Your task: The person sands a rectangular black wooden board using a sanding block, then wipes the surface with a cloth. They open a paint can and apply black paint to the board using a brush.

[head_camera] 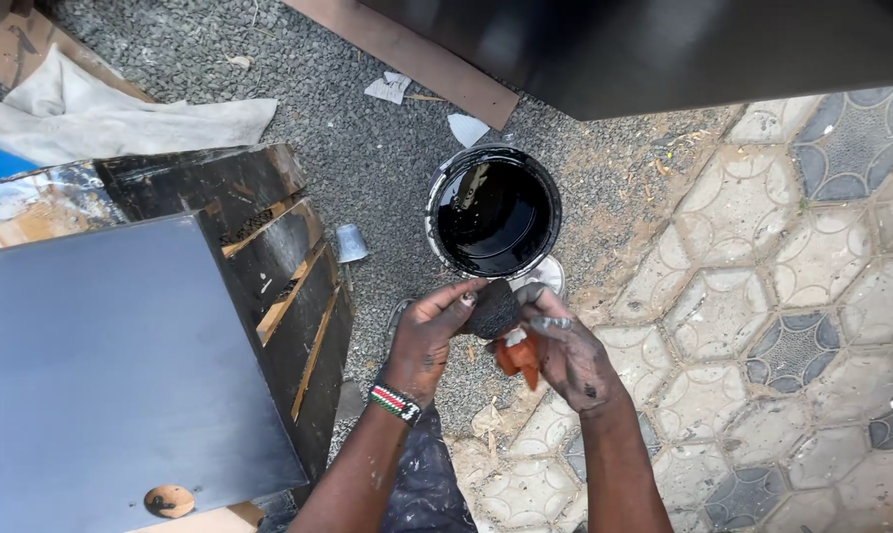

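Both hands curled round a black sponge (492, 308): left hand (429, 336) pinching one side, right hand (565, 350) the other (plus an orange rag (520, 357)), just below the paint bucket (493, 211).

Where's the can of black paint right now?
In the head view, the open paint can stands on the gravel at centre, just above both hands, right of the dark wooden panel.

A round paint can (493, 212) stands open on the gravel. Its rim is white, and glossy black paint fills it.
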